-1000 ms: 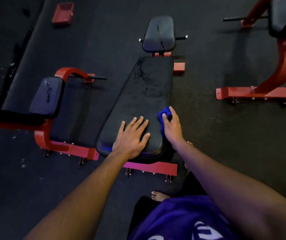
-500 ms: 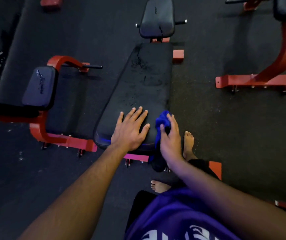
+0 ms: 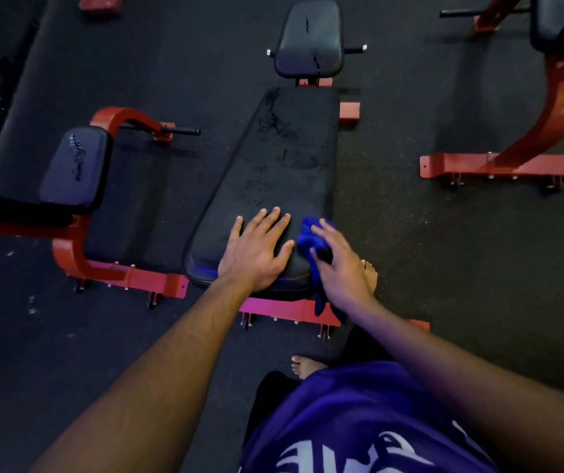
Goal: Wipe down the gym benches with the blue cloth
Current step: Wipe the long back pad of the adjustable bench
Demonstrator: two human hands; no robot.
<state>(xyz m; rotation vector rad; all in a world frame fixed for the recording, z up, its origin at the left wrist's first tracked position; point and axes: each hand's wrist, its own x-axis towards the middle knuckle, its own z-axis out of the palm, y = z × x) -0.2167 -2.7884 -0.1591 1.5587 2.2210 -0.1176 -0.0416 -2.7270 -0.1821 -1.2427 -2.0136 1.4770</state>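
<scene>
A long black padded bench (image 3: 284,165) on a red frame lies in front of me, with a smaller black seat pad (image 3: 309,39) at its far end. My left hand (image 3: 256,250) rests flat on the near end of the pad, fingers spread. My right hand (image 3: 340,264) holds the blue cloth (image 3: 308,237) against the pad's near right edge. Part of the cloth hangs down past the side of the bench.
A second bench (image 3: 72,169) with a red frame stands to the left, and a third red frame (image 3: 502,165) is at the right. The floor is dark rubber. My bare feet (image 3: 369,271) stand beside and in front of the bench's red base (image 3: 287,310).
My right hand slid the blue cloth along the pad's right edge toward the near end, then slightly up onto the corner. The left hand stayed flat on the pad. The view shifted a little.
</scene>
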